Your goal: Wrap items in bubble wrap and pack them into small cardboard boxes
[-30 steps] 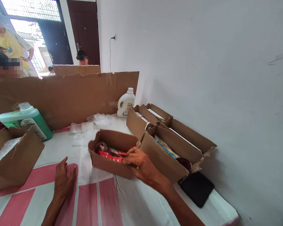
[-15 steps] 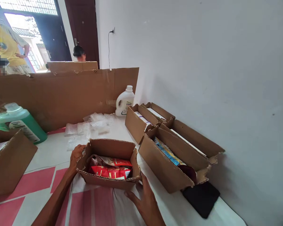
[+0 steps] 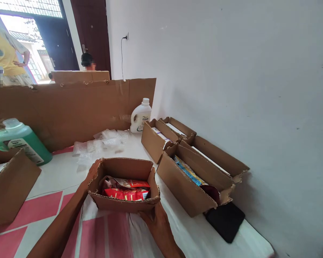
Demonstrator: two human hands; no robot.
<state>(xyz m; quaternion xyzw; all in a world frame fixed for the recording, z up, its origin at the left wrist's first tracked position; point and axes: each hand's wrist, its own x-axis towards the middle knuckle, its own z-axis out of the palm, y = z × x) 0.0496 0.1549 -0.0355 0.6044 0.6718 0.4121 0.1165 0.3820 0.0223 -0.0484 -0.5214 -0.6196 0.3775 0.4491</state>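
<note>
An open cardboard box [image 3: 123, 206] stands in front of me with red snack packets [image 3: 127, 194] and a brownish packet lying inside. My left hand [image 3: 93, 172] grips its far left corner, the fingers mostly hidden behind the wall. At the near right corner, my right hand [image 3: 157, 218] holds the same box, thumb against the front and the other fingers out of sight around the side.
To the right, a cardboard box [image 3: 187, 195] with a blue and yellow packet stands among several others, beside a black flat item [image 3: 226, 221]. Bubble wrap pouches [image 3: 104, 141], a white jug [image 3: 141, 118], a green bottle [image 3: 29, 143] and another box [image 3: 18, 186] lie beyond and left. A cardboard partition [image 3: 78, 111] stands behind.
My right hand has closed onto the box's near right corner, moving slightly left. My left hand has shifted upward along the left corner. The view has turned slightly.
</note>
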